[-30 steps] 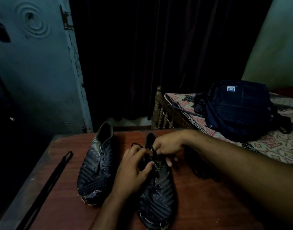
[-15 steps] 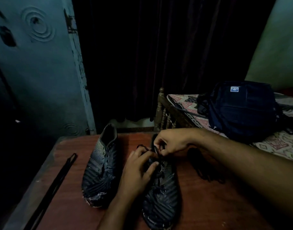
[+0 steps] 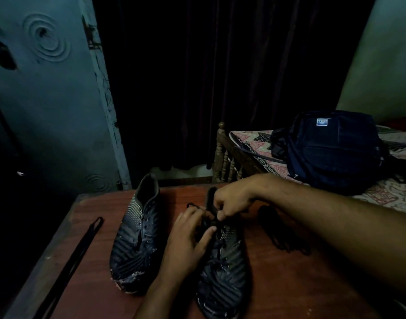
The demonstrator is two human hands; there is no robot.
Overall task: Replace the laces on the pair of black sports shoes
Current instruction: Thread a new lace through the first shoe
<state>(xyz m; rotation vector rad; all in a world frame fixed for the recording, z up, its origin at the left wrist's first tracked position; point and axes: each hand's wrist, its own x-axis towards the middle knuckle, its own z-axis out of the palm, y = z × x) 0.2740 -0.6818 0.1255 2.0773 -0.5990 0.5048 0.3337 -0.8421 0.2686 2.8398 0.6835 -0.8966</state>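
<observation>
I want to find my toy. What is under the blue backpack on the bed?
The blue backpack sits on a patterned bedsheet covering the bed. Its black straps trail beside it. Whatever lies directly beneath the backpack is covered, so a toy there cannot be seen.

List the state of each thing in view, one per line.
Left shoe: unlaced, flat on the table.
Right shoe: laced, both hands at its top.
Left hand: fingers curled at the lace.
Right hand: pinching the lace.
Loose lace: lying at the table's left edge.
Backpack: on the bed.
</observation>
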